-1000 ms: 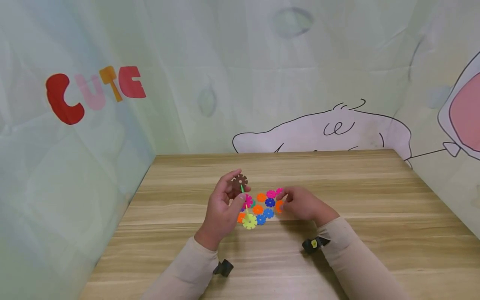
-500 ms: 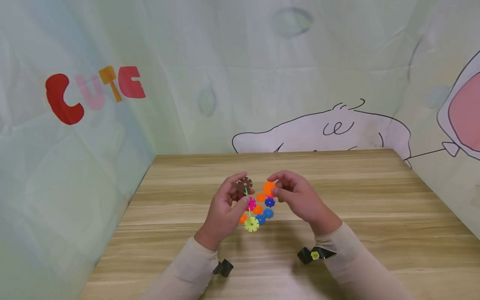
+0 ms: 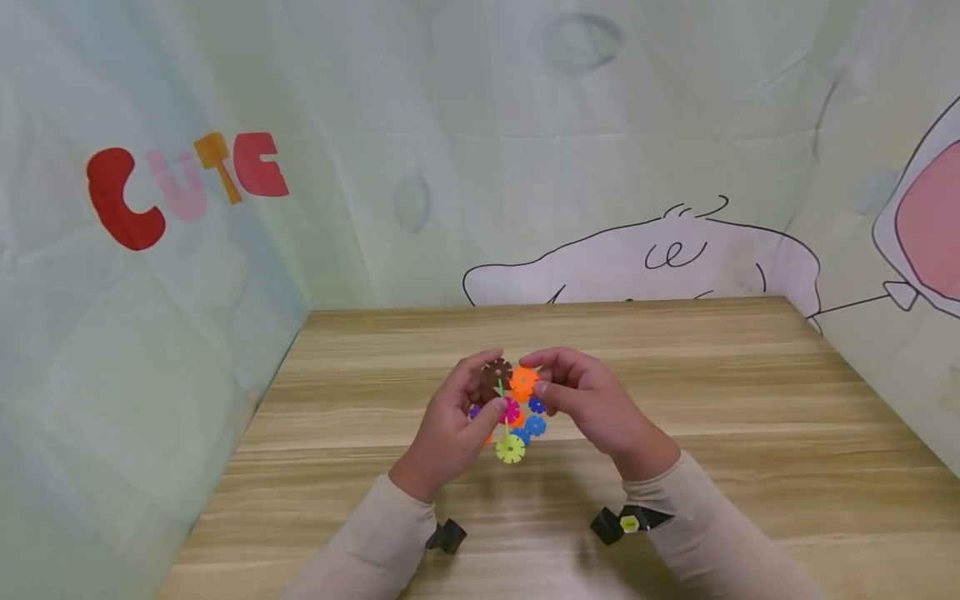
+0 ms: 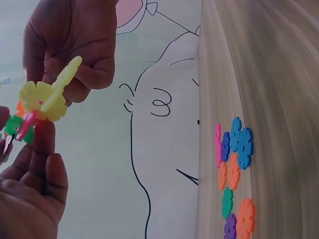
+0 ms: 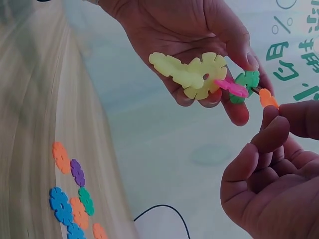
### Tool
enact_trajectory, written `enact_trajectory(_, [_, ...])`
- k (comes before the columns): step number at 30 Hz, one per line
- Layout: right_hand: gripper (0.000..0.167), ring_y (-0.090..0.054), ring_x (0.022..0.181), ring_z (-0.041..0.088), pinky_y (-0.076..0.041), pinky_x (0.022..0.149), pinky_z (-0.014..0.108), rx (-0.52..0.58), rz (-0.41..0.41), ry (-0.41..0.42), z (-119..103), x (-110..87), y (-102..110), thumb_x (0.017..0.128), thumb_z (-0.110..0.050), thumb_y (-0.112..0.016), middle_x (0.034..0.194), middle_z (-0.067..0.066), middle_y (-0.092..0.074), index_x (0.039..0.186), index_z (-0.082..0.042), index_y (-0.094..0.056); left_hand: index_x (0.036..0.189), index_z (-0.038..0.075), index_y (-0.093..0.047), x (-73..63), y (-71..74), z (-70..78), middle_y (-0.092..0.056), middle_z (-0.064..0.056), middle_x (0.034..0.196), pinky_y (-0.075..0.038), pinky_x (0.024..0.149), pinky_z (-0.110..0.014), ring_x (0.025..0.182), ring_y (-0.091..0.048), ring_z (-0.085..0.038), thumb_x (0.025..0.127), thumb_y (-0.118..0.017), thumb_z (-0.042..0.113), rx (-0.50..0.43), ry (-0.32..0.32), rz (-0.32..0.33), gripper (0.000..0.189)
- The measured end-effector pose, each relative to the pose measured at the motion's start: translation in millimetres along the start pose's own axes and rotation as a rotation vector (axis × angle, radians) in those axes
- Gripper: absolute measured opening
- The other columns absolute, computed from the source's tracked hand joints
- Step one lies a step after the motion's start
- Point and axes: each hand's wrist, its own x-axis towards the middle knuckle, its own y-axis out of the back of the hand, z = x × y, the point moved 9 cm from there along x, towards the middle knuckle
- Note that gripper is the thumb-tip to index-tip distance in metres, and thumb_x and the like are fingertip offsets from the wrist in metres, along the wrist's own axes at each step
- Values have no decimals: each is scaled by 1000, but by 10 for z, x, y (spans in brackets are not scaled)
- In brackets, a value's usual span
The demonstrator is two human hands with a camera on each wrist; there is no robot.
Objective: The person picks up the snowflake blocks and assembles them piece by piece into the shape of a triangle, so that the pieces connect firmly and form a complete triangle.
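Disc chain [image 3: 512, 410] held above the desk [image 3: 337, 467] by the left grip [image 3: 450, 419]; orange disc [image 3: 522, 386] pinched by the right grip [image 3: 600, 406] beside the chain's brown disc [image 3: 491, 370]. Joining seems in hand, slot alignment called for.

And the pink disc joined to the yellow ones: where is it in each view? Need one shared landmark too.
Head: pink disc just right of centre, below mid-height, above the yellow discs in the image.
Left wrist: pink disc near the left edge, about mid-height.
Right wrist: pink disc right of centre, above mid-height.
Shared landmark: the yellow discs, right next to it in all three.
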Motion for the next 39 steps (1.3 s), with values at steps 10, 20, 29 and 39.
enact_trajectory(10, [36, -61, 88, 20, -59, 77, 24, 55, -43, -37, 47, 14, -45, 99, -1, -67, 103, 11, -64, 135, 2, -62, 155, 17, -45, -1, 0, 9, -68, -12, 130, -56, 88, -27, 98, -64, -24, 102, -61, 3, -10, -13, -5, 57])
enact_trajectory(20, [29, -62, 91, 24, -58, 78, 24, -20, -47, 9, 25, 19, -77, 100, -2, -67, 105, 12, -65, 129, 3, -64, 155, 18, -45, -8, 1, 8, -68, -9, 134, -56, 89, -28, 102, -64, -23, 103, -62, 3, 18, 4, -34, 57])
enact_trajectory(29, [26, -62, 90, 23, -57, 77, 23, -12, -43, 20, 40, 20, -105, 101, 0, -65, 104, 12, -65, 126, 5, -64, 155, 11, -44, -8, -2, 13, -68, -14, 131, -56, 90, -27, 102, -65, -21, 102, -62, 1, 21, -37, -44, 56])
enact_trajectory(39, [25, -61, 88, 23, -56, 75, 23, -16, -41, 26, 45, 22, -152, 99, -1, -68, 100, 11, -64, 124, 3, -64, 154, 11, -45, -12, 18, 21, -68, -14, 131, -57, 92, -28, 105, -65, -22, 102, -63, 1, 27, -24, -32, 56])
